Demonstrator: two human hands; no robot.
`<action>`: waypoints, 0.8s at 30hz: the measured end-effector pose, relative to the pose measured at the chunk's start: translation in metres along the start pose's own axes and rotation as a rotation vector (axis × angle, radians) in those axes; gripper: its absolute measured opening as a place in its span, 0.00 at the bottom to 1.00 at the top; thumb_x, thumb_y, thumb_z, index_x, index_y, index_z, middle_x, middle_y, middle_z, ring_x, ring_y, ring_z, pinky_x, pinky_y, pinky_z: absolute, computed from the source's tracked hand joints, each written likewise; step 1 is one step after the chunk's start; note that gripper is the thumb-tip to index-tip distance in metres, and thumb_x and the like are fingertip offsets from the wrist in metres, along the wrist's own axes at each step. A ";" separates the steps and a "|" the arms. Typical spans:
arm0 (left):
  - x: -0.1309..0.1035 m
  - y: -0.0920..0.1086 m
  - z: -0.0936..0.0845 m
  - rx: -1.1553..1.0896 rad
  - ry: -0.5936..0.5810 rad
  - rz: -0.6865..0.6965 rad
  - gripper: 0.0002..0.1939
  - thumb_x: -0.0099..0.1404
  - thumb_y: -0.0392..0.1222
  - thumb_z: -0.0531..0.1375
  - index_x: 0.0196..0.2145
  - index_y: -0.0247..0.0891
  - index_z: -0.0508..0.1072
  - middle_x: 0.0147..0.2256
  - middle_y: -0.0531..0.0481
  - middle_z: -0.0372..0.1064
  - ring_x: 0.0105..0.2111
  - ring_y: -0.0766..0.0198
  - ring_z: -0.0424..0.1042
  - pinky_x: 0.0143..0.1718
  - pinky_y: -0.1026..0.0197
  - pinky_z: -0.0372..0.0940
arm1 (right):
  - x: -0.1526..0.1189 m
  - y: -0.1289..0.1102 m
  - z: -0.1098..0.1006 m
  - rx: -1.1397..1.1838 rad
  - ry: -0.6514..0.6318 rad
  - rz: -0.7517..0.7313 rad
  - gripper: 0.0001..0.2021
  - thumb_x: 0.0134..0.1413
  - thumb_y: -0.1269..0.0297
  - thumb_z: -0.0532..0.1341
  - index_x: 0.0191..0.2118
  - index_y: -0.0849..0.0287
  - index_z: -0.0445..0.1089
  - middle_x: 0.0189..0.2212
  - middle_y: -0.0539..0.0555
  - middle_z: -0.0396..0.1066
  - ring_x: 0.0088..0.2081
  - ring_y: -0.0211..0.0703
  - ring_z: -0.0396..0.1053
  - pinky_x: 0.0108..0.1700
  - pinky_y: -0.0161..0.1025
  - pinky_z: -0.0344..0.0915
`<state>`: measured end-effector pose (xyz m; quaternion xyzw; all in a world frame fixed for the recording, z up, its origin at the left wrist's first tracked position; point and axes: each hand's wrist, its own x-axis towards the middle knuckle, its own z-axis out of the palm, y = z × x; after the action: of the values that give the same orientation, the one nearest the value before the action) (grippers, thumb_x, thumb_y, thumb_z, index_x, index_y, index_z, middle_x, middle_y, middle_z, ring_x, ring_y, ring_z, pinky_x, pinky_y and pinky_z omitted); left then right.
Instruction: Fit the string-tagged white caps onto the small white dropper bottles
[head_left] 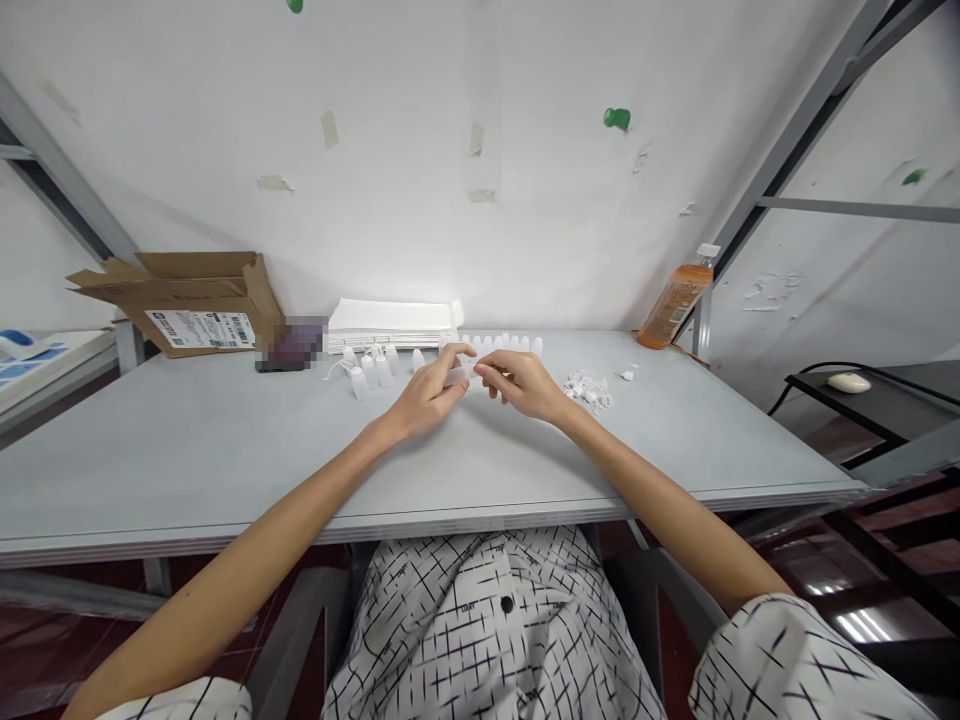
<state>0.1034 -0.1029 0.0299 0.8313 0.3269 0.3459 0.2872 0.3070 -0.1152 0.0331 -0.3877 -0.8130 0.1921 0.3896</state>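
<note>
My left hand (431, 392) holds a small translucent white bottle (455, 376) lying sideways above the table. Against the bottle's right end, the fingertips of my right hand (519, 382) are pinched together; what they hold is too small to make out. Several similar white bottles (368, 371) stand left of my left hand, some with thin cords at their tops. More bottles (524, 344) stand in a row behind my hands. A heap of small white pieces with cords (589, 390) lies to the right of my right hand.
On the grey table (225, 450), an open cardboard box (202, 305) stands at back left, beside a blurred dark object (292, 345). White flat trays (394, 325) lie by the wall. An orange bottle (676, 300) stands at back right. One loose white piece (627, 375) lies beyond the heap.
</note>
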 end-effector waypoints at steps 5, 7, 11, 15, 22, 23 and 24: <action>-0.002 0.003 0.003 0.096 0.003 0.091 0.21 0.68 0.41 0.51 0.58 0.38 0.60 0.27 0.57 0.55 0.27 0.62 0.58 0.36 0.61 0.56 | 0.000 0.004 0.002 -0.221 0.049 -0.090 0.25 0.71 0.46 0.43 0.29 0.57 0.61 0.26 0.53 0.66 0.27 0.39 0.61 0.34 0.39 0.58; -0.003 0.002 0.004 0.117 -0.004 0.105 0.22 0.69 0.41 0.50 0.59 0.39 0.59 0.27 0.56 0.56 0.28 0.62 0.59 0.36 0.60 0.56 | 0.000 0.004 0.003 -0.224 0.054 -0.079 0.26 0.71 0.45 0.41 0.27 0.56 0.58 0.25 0.53 0.64 0.27 0.39 0.59 0.33 0.39 0.56; -0.003 -0.001 0.004 0.178 -0.003 0.110 0.22 0.70 0.43 0.49 0.60 0.38 0.59 0.30 0.54 0.61 0.28 0.62 0.61 0.37 0.59 0.57 | 0.000 0.001 0.004 -0.102 0.008 0.029 0.28 0.71 0.44 0.43 0.22 0.56 0.52 0.20 0.49 0.57 0.23 0.37 0.55 0.31 0.38 0.53; -0.002 -0.001 0.004 0.197 0.001 0.102 0.22 0.70 0.44 0.49 0.60 0.37 0.60 0.31 0.54 0.63 0.28 0.62 0.61 0.38 0.58 0.58 | -0.001 -0.003 0.002 -0.008 -0.026 0.122 0.28 0.70 0.45 0.45 0.22 0.57 0.56 0.18 0.48 0.57 0.23 0.36 0.56 0.30 0.37 0.54; 0.001 -0.001 0.003 0.167 0.024 0.062 0.22 0.70 0.44 0.49 0.59 0.37 0.61 0.26 0.56 0.58 0.28 0.61 0.62 0.36 0.60 0.58 | -0.001 -0.006 -0.006 0.029 0.009 0.054 0.17 0.66 0.50 0.56 0.35 0.59 0.67 0.26 0.49 0.65 0.24 0.34 0.59 0.29 0.35 0.56; 0.000 -0.001 0.003 0.169 0.023 0.058 0.22 0.70 0.44 0.49 0.59 0.37 0.61 0.26 0.56 0.58 0.27 0.61 0.62 0.36 0.59 0.58 | -0.001 -0.006 -0.006 0.050 0.000 0.051 0.16 0.65 0.50 0.57 0.36 0.59 0.67 0.27 0.49 0.66 0.23 0.33 0.59 0.29 0.35 0.57; 0.000 -0.001 0.003 0.176 0.017 0.055 0.22 0.70 0.44 0.48 0.60 0.37 0.60 0.26 0.56 0.58 0.28 0.61 0.62 0.36 0.59 0.58 | -0.002 -0.007 -0.006 0.069 -0.012 0.052 0.15 0.65 0.51 0.57 0.36 0.59 0.67 0.27 0.48 0.65 0.23 0.33 0.59 0.29 0.35 0.57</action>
<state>0.1059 -0.1032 0.0275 0.8591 0.3353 0.3306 0.2009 0.3092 -0.1207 0.0404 -0.3941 -0.7978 0.2323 0.3928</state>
